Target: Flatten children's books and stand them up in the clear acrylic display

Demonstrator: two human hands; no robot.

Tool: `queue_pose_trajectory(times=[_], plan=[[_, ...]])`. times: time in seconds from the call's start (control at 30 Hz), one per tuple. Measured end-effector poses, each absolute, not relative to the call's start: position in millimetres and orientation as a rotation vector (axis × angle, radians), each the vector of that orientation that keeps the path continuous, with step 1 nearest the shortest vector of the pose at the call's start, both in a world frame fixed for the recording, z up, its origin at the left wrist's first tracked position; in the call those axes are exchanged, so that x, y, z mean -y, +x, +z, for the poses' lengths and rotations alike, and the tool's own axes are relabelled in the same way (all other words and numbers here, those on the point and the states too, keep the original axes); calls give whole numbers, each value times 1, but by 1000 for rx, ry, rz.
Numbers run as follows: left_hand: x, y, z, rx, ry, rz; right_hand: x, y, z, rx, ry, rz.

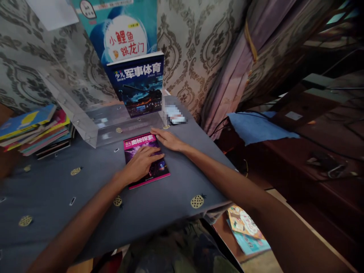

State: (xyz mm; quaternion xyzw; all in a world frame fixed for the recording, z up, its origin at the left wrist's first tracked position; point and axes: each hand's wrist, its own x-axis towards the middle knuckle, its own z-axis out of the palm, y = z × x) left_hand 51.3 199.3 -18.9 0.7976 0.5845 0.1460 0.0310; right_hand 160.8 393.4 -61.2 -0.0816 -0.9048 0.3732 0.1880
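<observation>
A purple and black children's book with a pink title band lies face up on the cloth-covered table, its cover closed. My left hand rests flat across the middle of this cover, fingers stretched out, hiding part of the picture. At the book's upper right corner is my right hand, fingers extended and their tips touching the edge. Just behind, a clear acrylic stand holds a dark blue book with a tank on its cover. A taller teal book stands upright behind that one.
A stack of books lies at the table's left. Beside the stand's right end is a blurred-out phone-like object. Below the table's right edge are more books. A pink curtain and a blue cloth are farther right.
</observation>
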Motion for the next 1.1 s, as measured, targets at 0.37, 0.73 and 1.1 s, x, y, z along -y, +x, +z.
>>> queue_pose_trajectory(times=[0.37,0.73,1.1], plan=[[-161,79,-11,-1629,2441,401,-389,160,-58,2547,-259,1050],[-126,82,-20,-1759,2470,475,-383,163,-61,2642,-258,808],[-57,49,-24,-1962,2517,570,-378,167,-55,2698,-296,686]])
